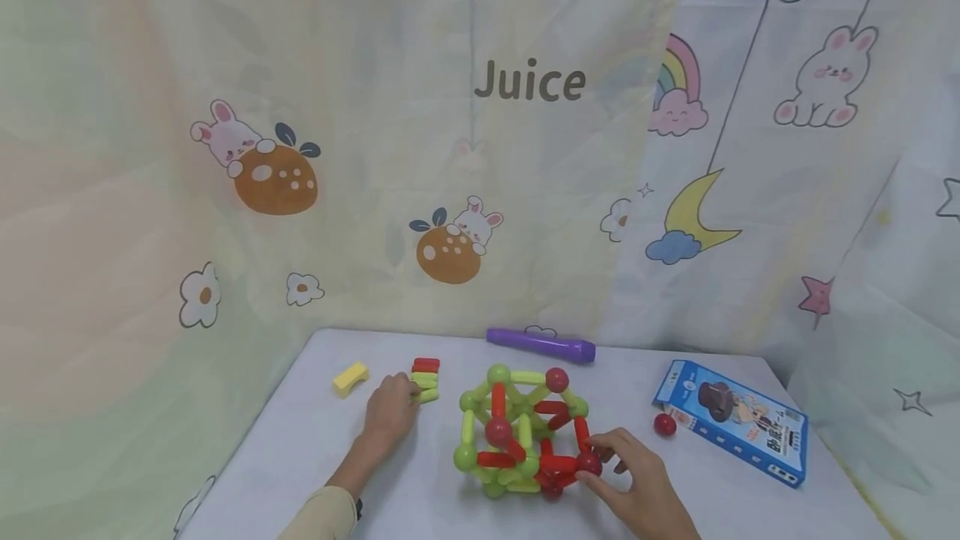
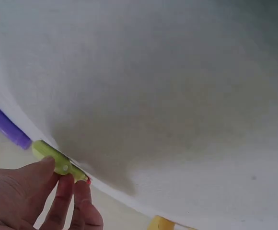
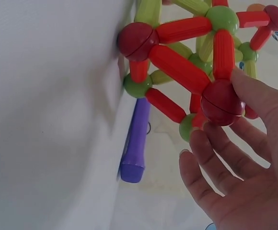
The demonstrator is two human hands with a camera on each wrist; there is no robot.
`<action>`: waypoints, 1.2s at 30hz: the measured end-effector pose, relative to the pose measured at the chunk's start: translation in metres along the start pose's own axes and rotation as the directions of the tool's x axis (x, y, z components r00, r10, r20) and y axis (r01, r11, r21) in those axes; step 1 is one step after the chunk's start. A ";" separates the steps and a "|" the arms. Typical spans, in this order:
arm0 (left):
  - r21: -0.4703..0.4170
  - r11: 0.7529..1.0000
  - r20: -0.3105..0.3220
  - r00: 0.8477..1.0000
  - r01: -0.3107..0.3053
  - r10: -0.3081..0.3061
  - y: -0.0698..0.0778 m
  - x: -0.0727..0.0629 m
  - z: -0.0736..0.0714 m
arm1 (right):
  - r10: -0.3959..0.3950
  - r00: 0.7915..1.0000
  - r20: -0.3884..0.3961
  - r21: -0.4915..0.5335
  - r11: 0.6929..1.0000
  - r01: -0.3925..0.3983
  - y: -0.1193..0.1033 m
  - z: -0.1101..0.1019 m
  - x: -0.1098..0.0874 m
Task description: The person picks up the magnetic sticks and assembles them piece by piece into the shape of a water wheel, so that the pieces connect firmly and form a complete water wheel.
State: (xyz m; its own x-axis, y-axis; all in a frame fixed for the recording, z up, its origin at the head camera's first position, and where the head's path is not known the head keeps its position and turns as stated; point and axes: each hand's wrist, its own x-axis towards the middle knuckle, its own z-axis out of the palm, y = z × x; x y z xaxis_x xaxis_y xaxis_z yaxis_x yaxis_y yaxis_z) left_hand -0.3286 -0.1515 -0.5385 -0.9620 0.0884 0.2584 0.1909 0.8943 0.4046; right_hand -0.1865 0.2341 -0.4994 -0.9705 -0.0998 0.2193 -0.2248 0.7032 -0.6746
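A framework of red and green magnetic rods and balls (image 1: 498, 431) stands on the table. At its right side, my right hand (image 1: 637, 482) holds a red ball (image 3: 221, 103) at a corner, the thumb on one side and fingertips beneath it. To the left of the framework, my left hand (image 1: 393, 411) pinches a green magnetic rod (image 2: 50, 152) between thumb and fingers. Beside that hand, several loose red and green rods (image 1: 426, 365) lie in a short row. The fingers partly cover the nearest ones.
A yellow block (image 1: 350, 379) lies to the left of the rods. Toward the back edge is a purple microphone-shaped stick (image 1: 542, 346). One loose red ball (image 1: 664, 424) sits beside a blue box (image 1: 738, 419) on the right. A printed curtain (image 1: 450, 315) hangs behind the table.
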 end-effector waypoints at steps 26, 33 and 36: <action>-0.285 0.957 0.307 0.941 -0.053 0.143 0.052 -0.105 -0.029 | -0.013 1.000 -0.002 0.009 1.000 0.013 -0.001 -0.003 -0.002; -0.298 0.952 0.360 0.917 -0.064 0.175 0.084 -0.123 -0.014 | 0.025 0.999 -0.022 0.015 1.000 -0.025 -0.005 -0.003 -0.004; -0.337 0.937 0.354 0.910 -0.090 0.215 0.097 -0.127 -0.005 | 0.032 0.999 -0.028 0.018 0.999 -0.032 -0.005 -0.002 -0.004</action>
State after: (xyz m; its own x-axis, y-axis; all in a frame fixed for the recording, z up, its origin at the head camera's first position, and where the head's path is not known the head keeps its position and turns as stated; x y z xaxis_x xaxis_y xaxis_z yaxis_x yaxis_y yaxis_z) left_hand -0.1873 -0.0784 -0.5273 -0.9038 0.4278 0.0119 0.3316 0.6825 0.6513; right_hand -0.1811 0.2326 -0.4952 -0.9745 -0.0576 0.2168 -0.1953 0.6932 -0.6938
